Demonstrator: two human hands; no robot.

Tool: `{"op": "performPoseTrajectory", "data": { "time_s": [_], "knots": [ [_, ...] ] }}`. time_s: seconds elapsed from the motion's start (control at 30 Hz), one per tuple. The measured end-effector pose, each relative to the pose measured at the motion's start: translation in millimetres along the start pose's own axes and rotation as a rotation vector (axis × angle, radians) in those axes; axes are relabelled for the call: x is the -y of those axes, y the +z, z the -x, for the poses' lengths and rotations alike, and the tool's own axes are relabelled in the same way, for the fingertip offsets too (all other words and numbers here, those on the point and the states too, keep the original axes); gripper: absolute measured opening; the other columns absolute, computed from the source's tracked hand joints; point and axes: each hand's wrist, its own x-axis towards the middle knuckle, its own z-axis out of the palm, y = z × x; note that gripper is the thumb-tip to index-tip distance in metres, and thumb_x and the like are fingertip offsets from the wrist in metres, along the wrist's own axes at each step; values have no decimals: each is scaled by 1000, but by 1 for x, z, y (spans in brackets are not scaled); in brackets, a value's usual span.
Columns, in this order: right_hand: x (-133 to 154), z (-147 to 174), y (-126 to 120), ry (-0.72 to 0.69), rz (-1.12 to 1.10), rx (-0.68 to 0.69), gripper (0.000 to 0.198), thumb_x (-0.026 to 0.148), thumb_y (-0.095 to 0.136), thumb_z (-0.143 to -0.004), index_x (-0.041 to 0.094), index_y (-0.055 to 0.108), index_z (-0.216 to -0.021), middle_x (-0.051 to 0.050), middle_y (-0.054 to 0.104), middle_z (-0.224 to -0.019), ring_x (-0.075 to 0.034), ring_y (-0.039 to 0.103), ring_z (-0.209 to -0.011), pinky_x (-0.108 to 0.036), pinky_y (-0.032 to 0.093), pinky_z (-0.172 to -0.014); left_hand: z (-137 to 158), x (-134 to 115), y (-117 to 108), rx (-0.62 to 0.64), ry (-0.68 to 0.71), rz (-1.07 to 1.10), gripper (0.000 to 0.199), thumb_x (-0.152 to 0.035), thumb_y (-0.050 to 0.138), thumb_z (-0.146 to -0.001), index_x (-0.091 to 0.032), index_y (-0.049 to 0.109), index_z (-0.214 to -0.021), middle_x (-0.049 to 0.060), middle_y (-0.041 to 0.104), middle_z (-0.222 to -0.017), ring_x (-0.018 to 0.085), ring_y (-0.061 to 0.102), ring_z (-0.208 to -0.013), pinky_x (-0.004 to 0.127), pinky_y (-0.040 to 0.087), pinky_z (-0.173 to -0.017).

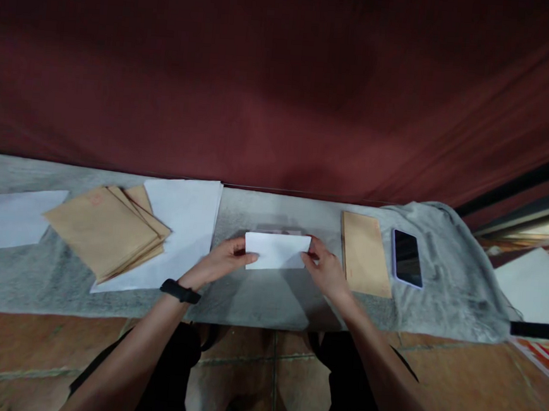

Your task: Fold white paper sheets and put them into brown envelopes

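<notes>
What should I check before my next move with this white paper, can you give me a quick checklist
1. White paper held at both ends, by left hand and right hand: ok.
2. Fold edges of the white paper lined up exactly: cannot tell, too small.
3. Left-hand brown envelopes squared up: not ok, they are fanned out.
4. Large white sheets uncovered: not ok, those envelopes partly overlap them.
5. Phone clear of the right-hand brown envelopes: ok.

Place: can't be pinned down, makeshift-ish
Worktop [267,300]: covered in grey cloth [459,271]
Floor [30,348]: tiled
Red fabric [272,116]: seen behind
</notes>
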Motion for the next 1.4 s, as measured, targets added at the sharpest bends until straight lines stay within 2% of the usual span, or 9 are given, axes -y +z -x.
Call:
{"op": "performPoseTrajectory", "data": {
  "time_s": [0.13, 0.3, 0.57, 0.8, 0.93, 1.0, 1.07, 1.2, 1.4],
  "knots": [
    [2, -4, 10, 70, 161, 37, 50, 24, 56, -96, 21, 50, -145, -7, 79, -104, -24, 75, -96, -33, 56, -82, -6, 8, 8, -156, 9, 28, 54, -42, 75, -78, -13, 66, -122, 9, 77, -104, 24, 70, -95, 38, 54, -86],
    [5, -6, 16, 76, 307, 71, 50, 25, 53, -99, 17, 47, -148, -7, 79, -100, -24, 75, -93, -33, 51, -89, -8, 15, 10, -306, -33, -239, 64, -31, 67, -79, -12, 56, -140, -3, 67, -69, 16, 61, -63, 29, 46, -62],
    [7, -7, 20, 73, 443, 137, 58, 24, 50, -99, 12, 36, -155, -9, 80, -100, -25, 74, -96, -39, 44, -98, -7, 11, 16, -380, -96, -576, 76, -25, 64, -85, -16, 38, -155, -7, 59, -66, 15, 56, -58, 28, 39, -60],
    [9, -6, 21, 67, 487, 175, 56, 24, 50, -100, 14, 39, -154, -9, 79, -103, -24, 73, -100, -39, 41, -101, -5, 5, 16, -345, -147, -755, 73, -25, 63, -87, -17, 39, -155, -3, 66, -74, 19, 65, -70, 29, 43, -66],
    [10, -4, 20, 56, 482, 129, 48, 23, 51, -99, 16, 50, -146, -13, 74, -119, -27, 68, -112, -41, 43, -101, 0, -4, 20, -356, -184, -867, 62, -26, 61, -89, -18, 47, -149, 1, 71, -81, 23, 69, -78, 32, 50, -73],
    [11, -3, 22, 35, 468, 71, 43, 23, 51, -99, 16, 56, -141, -14, 71, -124, -29, 64, -116, -43, 44, -101, 2, -8, 30, -438, -125, -971, 49, -24, 57, -91, -16, 56, -140, 7, 73, -96, 26, 70, -91, 37, 53, -84],
    [15, -1, 29, -26, 400, 11, 40, 26, 49, -100, 16, 60, -138, -15, 69, -126, -29, 62, -120, -44, 45, -104, 5, -8, 46, -516, 33, -1072, 42, -23, 51, -94, -14, 59, -134, 15, 70, -119, 29, 66, -112, 43, 51, -98],
    [27, 7, 57, -202, 139, -19, 50, 37, 33, -107, 16, 48, -151, -14, 55, -149, -23, 50, -139, -41, 42, -116, 8, 9, 84, -398, 347, -1158, 56, -20, 39, -98, -10, 39, -153, 18, 44, -158, 30, 36, -150, 49, 34, -120],
    [38, 25, 84, -230, 198, 82, 62, 39, 21, -108, 11, 22, -163, -14, 29, -167, -24, 23, -157, -47, 27, -127, 6, 39, 106, -309, 325, -1182, 72, -22, 39, -96, -8, 15, -163, 20, 30, -166, 30, 21, -157, 53, 24, -126]
  ]
}}
